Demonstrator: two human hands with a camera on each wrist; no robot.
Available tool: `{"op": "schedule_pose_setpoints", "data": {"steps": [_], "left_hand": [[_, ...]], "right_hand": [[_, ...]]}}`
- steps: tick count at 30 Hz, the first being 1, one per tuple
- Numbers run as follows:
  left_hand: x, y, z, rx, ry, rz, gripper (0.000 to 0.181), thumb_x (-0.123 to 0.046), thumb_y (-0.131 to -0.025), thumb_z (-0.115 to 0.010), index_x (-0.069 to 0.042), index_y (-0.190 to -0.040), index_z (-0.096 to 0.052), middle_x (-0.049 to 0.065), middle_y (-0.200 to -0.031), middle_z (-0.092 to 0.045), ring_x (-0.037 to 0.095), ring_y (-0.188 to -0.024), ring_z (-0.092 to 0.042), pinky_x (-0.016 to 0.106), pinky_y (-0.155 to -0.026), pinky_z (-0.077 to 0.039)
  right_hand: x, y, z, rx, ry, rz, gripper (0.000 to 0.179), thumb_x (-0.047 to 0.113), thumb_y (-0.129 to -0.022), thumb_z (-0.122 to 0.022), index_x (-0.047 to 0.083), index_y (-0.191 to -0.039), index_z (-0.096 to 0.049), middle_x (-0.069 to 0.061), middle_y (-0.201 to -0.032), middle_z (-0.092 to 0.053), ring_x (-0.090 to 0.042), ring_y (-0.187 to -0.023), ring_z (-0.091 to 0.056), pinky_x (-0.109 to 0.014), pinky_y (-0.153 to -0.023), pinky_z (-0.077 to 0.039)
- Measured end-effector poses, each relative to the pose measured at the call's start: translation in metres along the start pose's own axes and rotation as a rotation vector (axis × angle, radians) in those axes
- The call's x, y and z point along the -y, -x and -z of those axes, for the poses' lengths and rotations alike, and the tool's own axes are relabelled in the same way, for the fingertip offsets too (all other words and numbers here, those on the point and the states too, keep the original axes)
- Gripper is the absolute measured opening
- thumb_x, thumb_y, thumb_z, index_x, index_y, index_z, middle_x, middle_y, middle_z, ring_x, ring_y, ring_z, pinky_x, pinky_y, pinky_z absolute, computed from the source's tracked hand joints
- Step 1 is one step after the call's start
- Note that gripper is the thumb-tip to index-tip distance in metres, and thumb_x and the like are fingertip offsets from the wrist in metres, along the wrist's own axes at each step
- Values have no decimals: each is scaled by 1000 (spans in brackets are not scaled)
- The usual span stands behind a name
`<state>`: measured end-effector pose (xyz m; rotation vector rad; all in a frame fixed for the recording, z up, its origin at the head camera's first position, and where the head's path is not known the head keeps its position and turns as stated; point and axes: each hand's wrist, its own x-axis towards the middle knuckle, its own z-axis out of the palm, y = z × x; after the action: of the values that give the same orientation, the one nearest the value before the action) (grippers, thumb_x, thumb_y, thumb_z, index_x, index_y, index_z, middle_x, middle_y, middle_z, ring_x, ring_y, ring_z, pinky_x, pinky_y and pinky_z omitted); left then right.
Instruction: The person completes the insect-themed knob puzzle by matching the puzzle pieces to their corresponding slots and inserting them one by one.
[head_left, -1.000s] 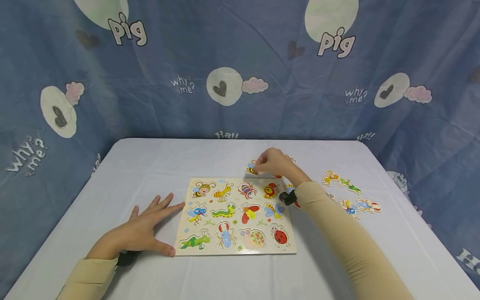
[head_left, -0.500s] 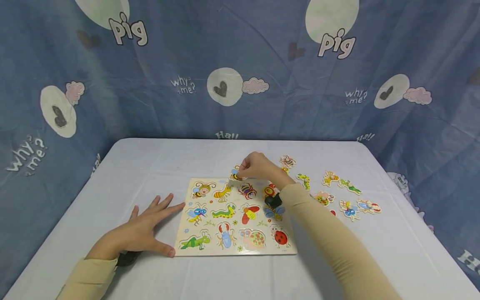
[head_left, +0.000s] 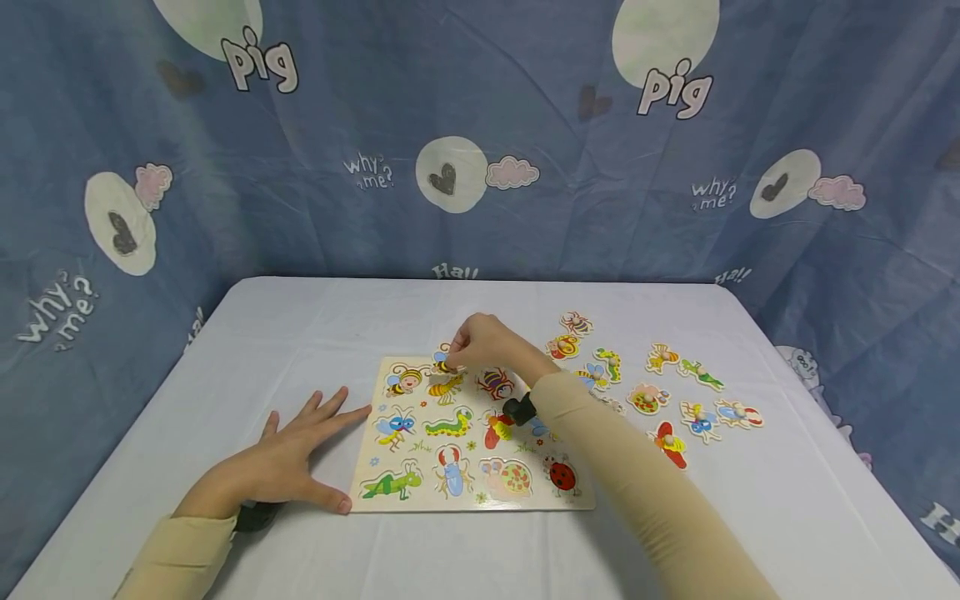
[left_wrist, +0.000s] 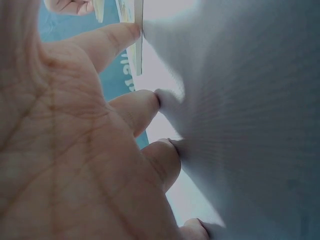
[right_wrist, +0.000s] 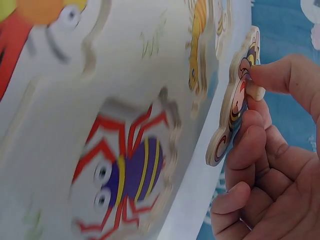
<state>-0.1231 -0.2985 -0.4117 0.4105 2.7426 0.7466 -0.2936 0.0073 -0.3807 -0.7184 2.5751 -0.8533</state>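
My right hand pinches the small wooden knob of a bee puzzle piece between thumb and fingers. In the head view that piece hangs over the back edge of the wooden puzzle board, close to the printed bee at its back left. With fingers spread, my left hand rests at the board's left side, the thumb and a fingertip touching its edge. The left wrist view shows one finger against the board's edge and other fingertips on the cloth. The board carries several insect-shaped recesses with matching pictures.
Loose knobbed pieces lie right of the board on the white table, among them a spider, a caterpillar, a snail, a grasshopper and a red-winged insect. A blue patterned curtain hangs behind.
My right hand has carried the bee piece leftward from behind the board's right half to its back left part. The left hand stays where it was.
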Motion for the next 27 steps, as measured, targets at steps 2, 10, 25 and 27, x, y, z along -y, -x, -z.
{"op": "schedule_pose_setpoints", "data": {"steps": [2, 10, 25, 27], "left_hand": [[0, 0, 0, 1, 2, 1, 127, -65, -55, -99, -34, -165, -44, 20, -181, -15, 60, -163, -2, 94, -110, 8], [0, 0, 0, 5, 5, -3, 126, -66, -56, -98, -34, -165, -43, 20, -181, -14, 60, -163, -1, 94, -110, 8], [2, -1, 0, 8, 9, -8, 126, -65, -57, -98, -35, -165, -43, 23, -180, -15, 61, -162, -1, 94, -109, 9], [2, -1, 0, 12, 9, -6, 126, -65, -57, -99, -35, -165, -42, 22, -180, -14, 61, -162, 0, 94, -109, 9]], "right_hand": [[3, -3, -3, 10, -4, 5, 11, 20, -93, -78, 14, -84, -80, 1, -81, -74, -11, -67, -55, -22, -62, -46], [16, -11, -16, 40, 1, 49, 11, 18, -94, -80, 12, -84, -80, 2, -77, -71, -10, -66, -52, -22, -62, -43], [33, -22, -38, 51, 12, 40, 17, 21, -95, -81, 15, -80, -78, 2, -76, -73, -9, -62, -54, -20, -60, -45], [35, -21, -39, 52, 6, 42, 17, 21, -95, -81, 14, -80, -78, 1, -76, -74, -10, -62, -54, -21, -60, -45]]}}
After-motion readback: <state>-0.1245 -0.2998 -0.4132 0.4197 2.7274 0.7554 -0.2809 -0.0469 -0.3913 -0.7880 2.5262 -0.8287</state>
